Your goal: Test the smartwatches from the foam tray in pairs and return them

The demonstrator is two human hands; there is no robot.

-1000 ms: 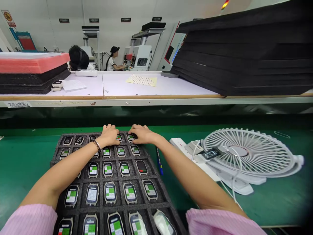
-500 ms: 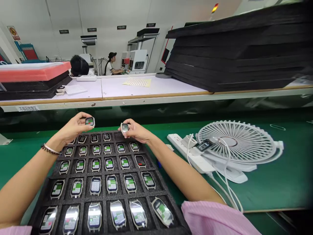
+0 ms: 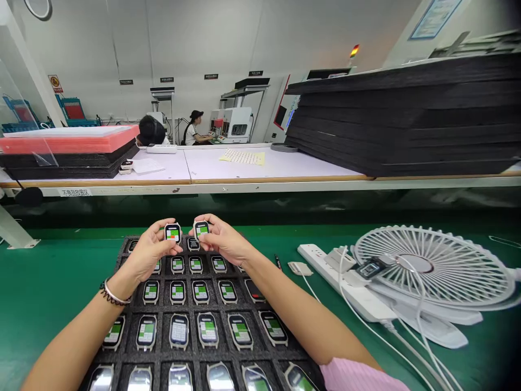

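A dark, grainy foam tray [image 3: 189, 308] lies on the green tabletop [image 3: 52, 304], its straight walls forming a grid of rectangular cells. Watch cases [image 3: 201, 292] without straps, rounded oblongs with pale metallic rims, lie face up, one to a cell; most lit screens show green and white blocks, and glare whitens several in the nearest row. Above the tray's far part, the left hand [image 3: 151, 247] pinches the first watch [image 3: 173, 233] by its edges, thumb and fingers parted only by the case. The right hand [image 3: 223, 239] grips the second watch [image 3: 201, 229] likewise, its thumb across the lower screen. The two held watches are near each other but apart. To the right stand a glossy white power strip [image 3: 345, 282] and a round, ribbed plastic fan [image 3: 448, 271].
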